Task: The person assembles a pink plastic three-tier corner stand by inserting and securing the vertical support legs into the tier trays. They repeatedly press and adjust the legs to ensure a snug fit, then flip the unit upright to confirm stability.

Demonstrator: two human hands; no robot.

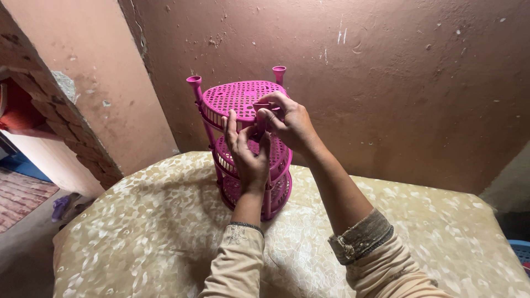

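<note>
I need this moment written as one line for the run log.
left hand: at front post | right hand: pinching pink piece at top tier | pink rack: upright on patterned cloth

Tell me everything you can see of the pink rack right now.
The pink rack looks like plastic: three round tiers with lattice-perforated trays, stacked on thin posts. Two posts end in open cup sockets above the top tier. It stands upright on the patterned tabletop, near the wall. The left hand and right hand both touch its near side at the top tier, pinching a post there.
</note>
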